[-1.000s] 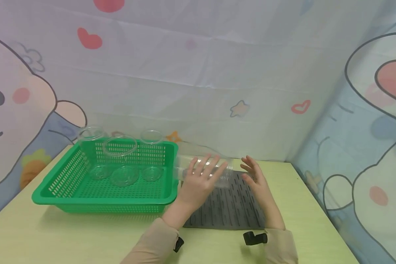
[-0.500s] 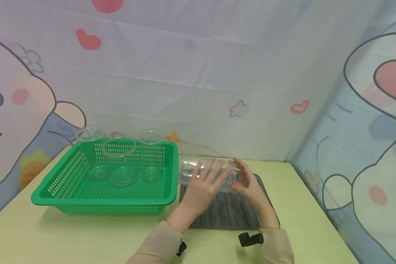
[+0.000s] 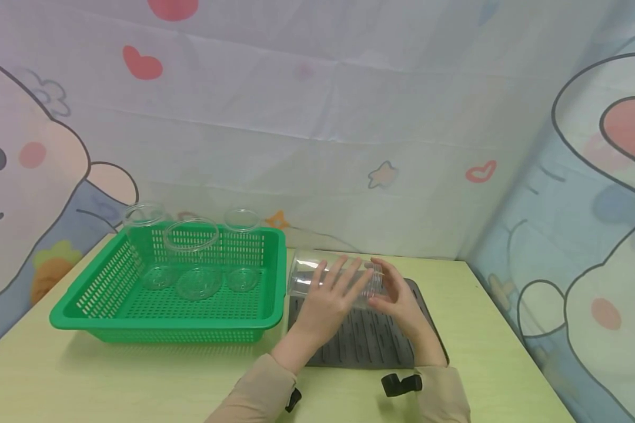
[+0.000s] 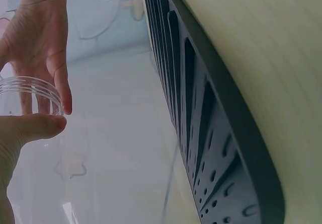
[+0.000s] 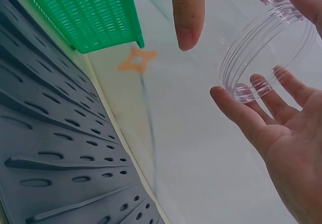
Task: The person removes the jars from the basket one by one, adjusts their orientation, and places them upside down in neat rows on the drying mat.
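A clear plastic jar (image 3: 304, 273) lies on its side in the air above the grey mat, its threaded mouth to the right. My left hand (image 3: 325, 299) grips its body with spread fingers. In the left wrist view, the left thumb lies near the mouth. My right hand (image 3: 404, 302) holds the mouth end, thumb on the near side and fingers curled on the far side. In the right wrist view, the ridged rim (image 5: 241, 90) shows between the right thumb and fingers, with the left thumb higher up. Nothing shows inside the jar.
A green plastic basket (image 3: 164, 323) stands on the left with three clear vessels upright in it, one of them at the front (image 3: 198, 282). Below the hands, a dark grey ridged mat (image 3: 370, 346) lies on the pale table (image 3: 492, 352). A printed cloth (image 3: 317, 117) hangs behind.
The right hand has moved left from apart to the jar's mouth and now holds it. The jar and left hand have shifted slightly right.
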Motion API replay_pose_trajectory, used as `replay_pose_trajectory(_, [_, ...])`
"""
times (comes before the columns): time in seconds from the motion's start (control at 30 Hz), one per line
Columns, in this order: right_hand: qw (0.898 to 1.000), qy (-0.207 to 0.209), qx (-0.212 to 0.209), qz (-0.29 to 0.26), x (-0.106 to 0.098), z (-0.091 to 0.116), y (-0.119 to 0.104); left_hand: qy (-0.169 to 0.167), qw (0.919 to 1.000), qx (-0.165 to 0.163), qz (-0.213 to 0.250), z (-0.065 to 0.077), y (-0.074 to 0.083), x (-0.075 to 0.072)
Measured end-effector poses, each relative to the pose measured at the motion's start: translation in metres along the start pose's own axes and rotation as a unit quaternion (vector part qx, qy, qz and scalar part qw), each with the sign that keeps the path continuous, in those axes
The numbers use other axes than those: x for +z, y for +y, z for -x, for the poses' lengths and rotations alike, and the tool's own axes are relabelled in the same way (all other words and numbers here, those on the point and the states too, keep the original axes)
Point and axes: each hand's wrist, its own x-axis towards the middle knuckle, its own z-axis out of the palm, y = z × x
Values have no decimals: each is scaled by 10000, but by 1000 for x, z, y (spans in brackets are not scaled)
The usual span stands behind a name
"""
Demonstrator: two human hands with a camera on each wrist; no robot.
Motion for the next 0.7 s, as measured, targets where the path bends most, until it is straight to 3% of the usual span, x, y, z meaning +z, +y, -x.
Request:
replay_pose_trajectory(0.23, [9999, 92, 122, -54, 0, 1, 1, -82, 9999, -22, 81, -2, 1, 2])
replay_pose_trajectory(0.5, [9992, 269, 281, -4, -3, 1, 5, -578, 9972, -200, 432, -10, 2, -8])
replay_pose_trajectory(0.6, [9989, 355, 312, -48, -5, 1, 8, -787, 9925, -438, 823, -15, -1, -14])
replay_pose_trajectory(0.7, [9984, 449, 283, -183, -9, 2, 10, -982, 9824, -882, 1324, -21, -8, -21])
